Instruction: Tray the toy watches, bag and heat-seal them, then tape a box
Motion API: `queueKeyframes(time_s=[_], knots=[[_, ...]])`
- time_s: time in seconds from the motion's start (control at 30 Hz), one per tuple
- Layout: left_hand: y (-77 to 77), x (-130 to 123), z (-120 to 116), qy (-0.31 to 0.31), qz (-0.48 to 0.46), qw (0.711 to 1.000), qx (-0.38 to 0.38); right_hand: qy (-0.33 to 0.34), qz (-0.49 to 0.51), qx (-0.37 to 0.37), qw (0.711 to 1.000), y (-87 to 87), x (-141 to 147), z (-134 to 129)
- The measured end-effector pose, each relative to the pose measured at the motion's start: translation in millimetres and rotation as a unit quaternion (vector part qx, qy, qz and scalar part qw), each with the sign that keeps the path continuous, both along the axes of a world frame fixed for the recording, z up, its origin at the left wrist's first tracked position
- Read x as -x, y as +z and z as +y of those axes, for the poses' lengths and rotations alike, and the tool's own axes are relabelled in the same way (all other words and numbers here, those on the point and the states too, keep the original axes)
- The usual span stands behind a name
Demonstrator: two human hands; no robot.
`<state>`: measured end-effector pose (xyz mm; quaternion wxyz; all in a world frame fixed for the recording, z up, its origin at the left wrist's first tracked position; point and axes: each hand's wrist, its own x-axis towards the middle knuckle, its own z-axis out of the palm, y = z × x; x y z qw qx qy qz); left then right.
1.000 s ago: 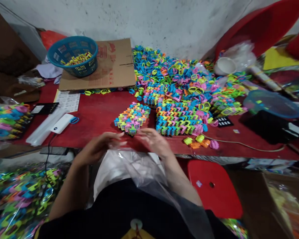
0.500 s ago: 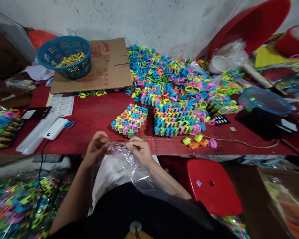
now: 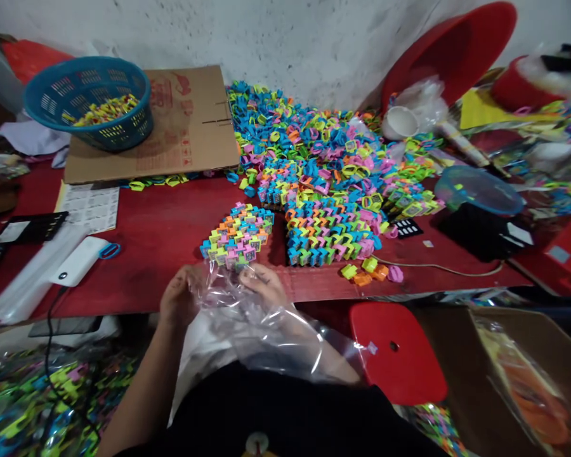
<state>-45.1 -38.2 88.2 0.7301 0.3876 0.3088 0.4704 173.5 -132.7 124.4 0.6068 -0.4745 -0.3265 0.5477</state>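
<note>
The fingers of the right hand (image 3: 264,287) are pinching the film of a clear plastic bag (image 3: 276,343), with the thumb lying on top near its upper edge; the fingers of the left hand (image 3: 177,298) are curled at the other side of this film, but they are blurred, so I cannot tell if they grip it or only touch it; the bag is between the two hands, at the front edge of the desk (image 3: 157,222), and it hangs down over the right forearm, toward the lap; in my judgement it is very light, soft and slippery, its thin layers may cling together, and it is best taken by the two lips of the mouth, without a hard pull that could tear it; just behind the hands stands a small stack of colourful plastic pieces (image 3: 240,235), partly seen through the film, and I cannot tell if the two touch; this stack looks light, with many separate parts which can slide, so it seems wiser to hold it from both sides with even pressure; to the right of it is a larger stack (image 3: 330,235), with a loose pile (image 3: 309,133) behind; farther left, a blue basket (image 3: 124,136) rests on flat cardboard (image 3: 195,127).
</note>
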Motion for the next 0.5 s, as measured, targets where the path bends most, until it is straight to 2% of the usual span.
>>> queueKeyframes(time_s=[0.03, 0.1, 0.13, 0.17, 0.2, 0.23, 0.3, 0.33, 0.4, 0.5], knots=[[0.5, 7, 6, 0.016, -0.005, 1.0, 0.013, 0.074, 0.022, 0.005, 0.997, -0.8, -10, -6], [0.4, 18, 22, 0.014, 0.035, 0.999, 0.018, 0.243, 0.044, 0.01, 0.969, -5.1, -27, -15], [-0.3, 20, 32, 0.001, 0.07, 0.997, 0.016, 0.298, 0.041, 0.015, 0.953, -8.9, -33, -17], [-1.5, 18, 42, -0.01, 0.107, 0.994, 0.015, 0.314, 0.034, 0.02, 0.949, -13.8, -35, -16], [-3.3, 13, 54, -0.018, 0.141, 0.99, 0.014, 0.285, 0.026, 0.025, 0.958, -19.6, -35, -12], [-5.6, 5, 66, -0.018, 0.17, 0.985, 0.013, 0.22, 0.016, 0.027, 0.975, -26.1, -32, -5], [-11.7, -15, 90, 0.007, 0.214, 0.977, 0.003, 0.045, -0.015, 0.02, 0.999, -39.8, -25, 16], [-15.4, -25, 100, 0.03, 0.225, 0.974, -0.009, -0.029, -0.038, 0.014, 0.999, -46.5, -22, 27], [-23.6, -43, 115, 0.058, 0.229, 0.971, -0.031, -0.134, -0.089, 0.008, 0.987, -59.1, -18, 48], [-37.5, -54, 117, 0.027, 0.216, 0.976, -0.02, -0.222, -0.162, 0.027, 0.961, -75.8, -20, 57]])
